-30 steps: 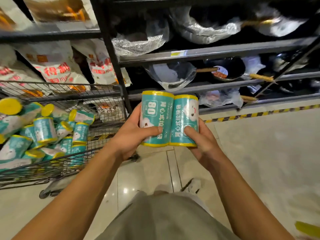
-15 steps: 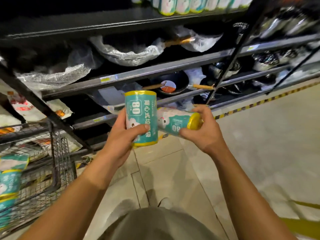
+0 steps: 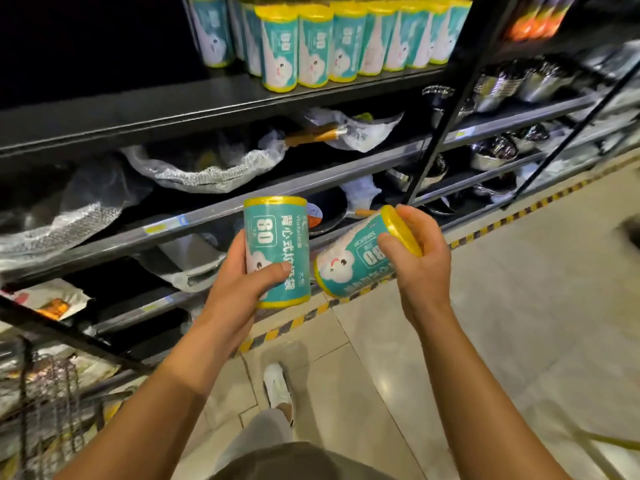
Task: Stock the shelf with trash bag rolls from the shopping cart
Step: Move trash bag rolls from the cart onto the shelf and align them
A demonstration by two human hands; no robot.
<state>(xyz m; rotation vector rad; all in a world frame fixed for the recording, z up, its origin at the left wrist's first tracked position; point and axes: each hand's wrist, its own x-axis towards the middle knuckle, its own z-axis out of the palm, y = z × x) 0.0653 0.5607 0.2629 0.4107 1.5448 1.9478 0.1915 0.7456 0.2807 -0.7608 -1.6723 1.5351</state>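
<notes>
My left hand (image 3: 239, 285) grips a teal trash bag roll with yellow ends (image 3: 275, 251), held upright in front of the lower shelves. My right hand (image 3: 419, 261) holds a second teal roll (image 3: 353, 261) by its yellow end, tilted with its other end pointing down and left. The two rolls nearly touch. On the dark upper shelf (image 3: 194, 98) a row of several matching rolls (image 3: 332, 39) stands at the top middle. The wire shopping cart (image 3: 45, 403) shows only at the bottom left corner, blurred.
Lower shelves hold plastic-wrapped pans (image 3: 207, 168) and metal pots (image 3: 495, 154). A black upright post (image 3: 446, 109) splits the shelving at right. Yellow-black tape (image 3: 519, 213) runs along the tiled floor by the shelf base. My white shoe (image 3: 277, 386) is below.
The view has swung up and right from the cart to the shelf with stocked rolls. My right hand has tilted its roll further; both hands still hold their rolls.
</notes>
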